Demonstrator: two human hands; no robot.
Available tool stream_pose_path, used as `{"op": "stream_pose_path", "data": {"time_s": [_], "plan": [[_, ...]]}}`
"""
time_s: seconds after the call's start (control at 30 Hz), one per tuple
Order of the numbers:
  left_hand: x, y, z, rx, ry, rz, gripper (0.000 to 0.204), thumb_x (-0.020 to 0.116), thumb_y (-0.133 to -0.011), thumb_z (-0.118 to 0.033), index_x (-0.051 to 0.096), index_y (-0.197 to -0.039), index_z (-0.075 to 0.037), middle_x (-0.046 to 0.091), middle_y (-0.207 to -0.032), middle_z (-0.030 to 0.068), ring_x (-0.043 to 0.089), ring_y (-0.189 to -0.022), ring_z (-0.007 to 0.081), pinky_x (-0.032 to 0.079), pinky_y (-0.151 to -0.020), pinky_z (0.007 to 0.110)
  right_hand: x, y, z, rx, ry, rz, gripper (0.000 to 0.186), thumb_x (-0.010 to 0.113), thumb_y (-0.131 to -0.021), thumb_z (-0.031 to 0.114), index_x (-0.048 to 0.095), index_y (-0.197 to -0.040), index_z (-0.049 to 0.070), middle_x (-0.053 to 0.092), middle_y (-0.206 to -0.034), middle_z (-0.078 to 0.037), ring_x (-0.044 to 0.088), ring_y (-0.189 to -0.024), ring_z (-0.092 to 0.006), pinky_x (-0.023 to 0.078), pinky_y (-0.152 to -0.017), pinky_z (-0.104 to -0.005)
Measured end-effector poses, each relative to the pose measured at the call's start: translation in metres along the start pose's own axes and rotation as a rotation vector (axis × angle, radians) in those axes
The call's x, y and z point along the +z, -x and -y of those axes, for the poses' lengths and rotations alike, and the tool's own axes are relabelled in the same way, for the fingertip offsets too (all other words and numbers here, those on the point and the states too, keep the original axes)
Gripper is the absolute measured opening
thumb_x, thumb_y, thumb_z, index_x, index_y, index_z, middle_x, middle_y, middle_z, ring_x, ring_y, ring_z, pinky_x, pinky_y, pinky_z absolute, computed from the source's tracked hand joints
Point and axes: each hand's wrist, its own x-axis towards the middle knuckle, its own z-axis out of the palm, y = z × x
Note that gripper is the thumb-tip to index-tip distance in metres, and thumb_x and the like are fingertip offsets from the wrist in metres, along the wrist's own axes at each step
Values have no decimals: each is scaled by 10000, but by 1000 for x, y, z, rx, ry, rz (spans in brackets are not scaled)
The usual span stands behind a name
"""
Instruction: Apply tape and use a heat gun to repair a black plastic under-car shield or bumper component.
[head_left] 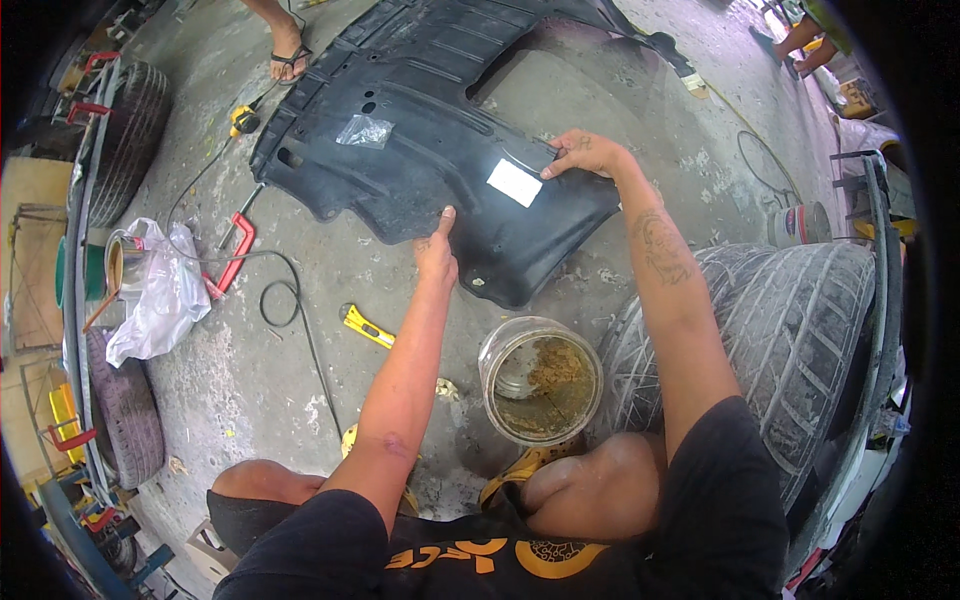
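A large black plastic car undertray (420, 170), ribbed and with a few holes, spans the upper middle of the view. My left hand (437, 250) grips its near edge, thumb on top and fingers hidden beneath. Farther right, my right hand (588, 155) is closed on the edge of the cut-out, thumb resting on the upper face. A white label (514, 183) lies on the panel close to my right thumb. Toward its left end sits a small clear plastic bag (365, 131).
Below the panel are a yellow box cutter (367, 326) and a clear round tub (541, 385) with brown residue. Tyres (790, 340) stand at right. At left are a red clamp (237, 255), a cable (300, 285) and a white plastic bag (165, 295). Another person's foot (290, 58) is at the top.
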Motion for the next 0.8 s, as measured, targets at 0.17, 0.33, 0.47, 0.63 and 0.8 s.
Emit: {"op": "stream_pose_path", "data": {"time_s": [0.17,0.33,0.47,0.63,0.8], "plan": [[3,1,2,17,3,-4,478,760,-805,-24,554,-1238,-35,591,-1231,66,534,-1138,205,376,-1026,321,-1,21,19,35,-67,-54,461,833,-681,207,685,-1068,4,696,-952,-47,605,-895,-154,439,-829,-279],[1,0,1,12,1,2,480,750,-811,-14,543,-1245,-26,589,-1230,76,549,-1117,206,390,-1012,319,2,10,7,14,-10,-125,482,843,-661,270,691,-1040,15,695,-949,-50,598,-890,-158,430,-818,-276],[4,1,2,43,-1,-7,480,747,-816,-17,538,-1248,-20,590,-1229,79,545,-1128,207,390,-1014,320,-4,-21,-22,40,-22,69,492,847,-653,280,690,-1035,11,692,-972,-56,593,-912,-171,424,-839,-291],[21,9,10,29,-5,-4,489,755,-813,-33,535,-1250,-20,583,-1247,79,532,-1155,210,380,-1025,324,-16,-45,-70,3,-80,-76,443,824,-710,254,680,-1067,34,668,-1023,-23,585,-939,-148,460,-804,-285],[-3,-1,-1,61,-34,-31,485,761,-811,-50,540,-1242,-19,585,-1246,78,535,-1152,211,383,-1021,326,7,-31,-6,-96,-177,90,441,814,-718,175,667,-1108,29,680,-1009,-22,601,-938,-130,486,-785,-283]]}}
